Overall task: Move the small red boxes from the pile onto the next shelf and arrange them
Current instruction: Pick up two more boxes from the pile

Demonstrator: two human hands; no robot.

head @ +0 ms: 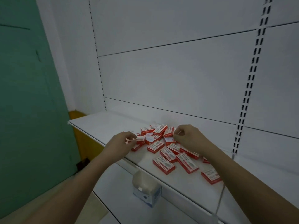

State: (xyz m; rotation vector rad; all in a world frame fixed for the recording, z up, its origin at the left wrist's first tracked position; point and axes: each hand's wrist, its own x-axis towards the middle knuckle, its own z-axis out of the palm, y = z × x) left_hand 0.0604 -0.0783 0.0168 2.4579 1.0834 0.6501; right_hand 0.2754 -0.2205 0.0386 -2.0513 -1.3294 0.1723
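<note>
On shelf (100, 125) | right hand (188, 136) hides pile (163, 143) edge | grip unclear

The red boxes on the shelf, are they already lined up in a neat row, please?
No, the red boxes lie scattered in a loose pile at differing angles on the white shelf.

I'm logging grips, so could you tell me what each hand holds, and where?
The left hand pinches a red box by its near end. The right hand curls at the pile's edge; whether it holds anything cannot be told.
</note>
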